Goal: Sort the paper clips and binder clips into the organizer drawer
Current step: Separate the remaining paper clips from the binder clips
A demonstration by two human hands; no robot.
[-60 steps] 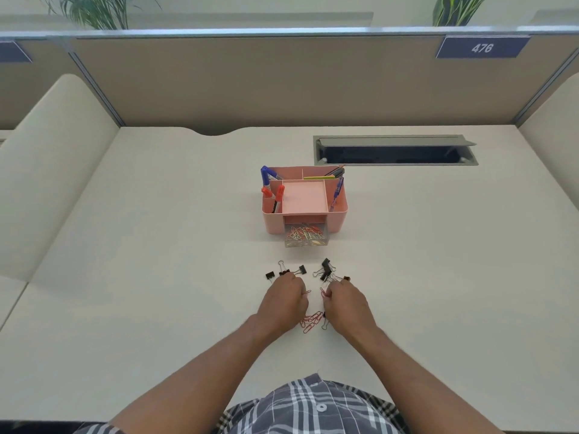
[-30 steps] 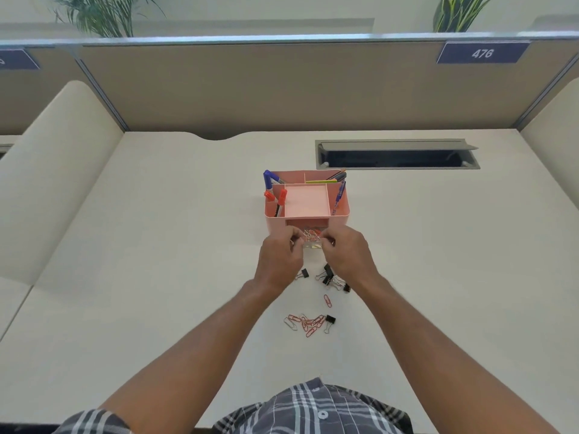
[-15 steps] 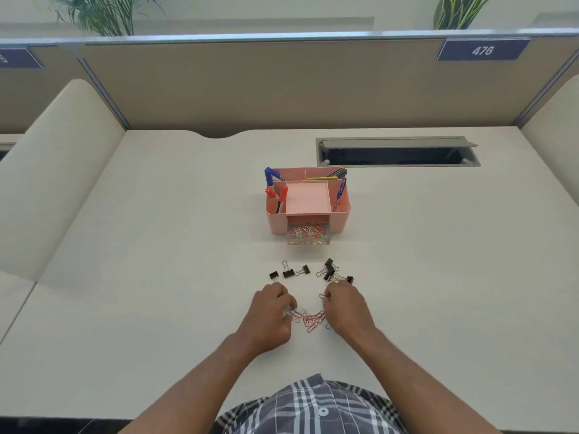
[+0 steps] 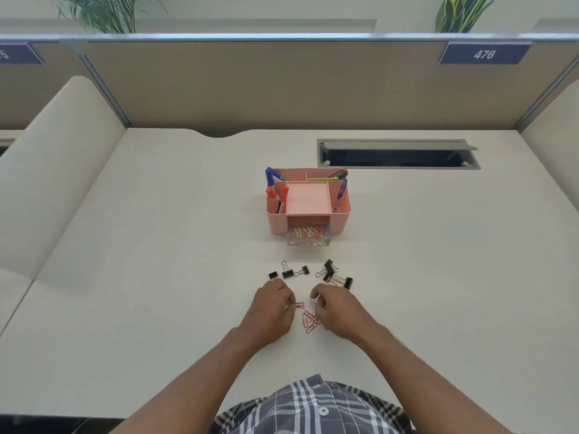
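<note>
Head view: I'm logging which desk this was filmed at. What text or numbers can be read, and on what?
"476": white digits on the blue plate on the partition, upper right.
A second blue plate at upper left is cut off by the frame edge; its digits cannot be read.
Any print on the pens in the pink organizer is too small to read.

Paper clips (image 4: 309,321): red, loose cluster on desk.
Binder clips (image 4: 334,275): black, scattered beyond.
Organizer drawer (image 4: 308,235): clear, open, holding clips.
</note>
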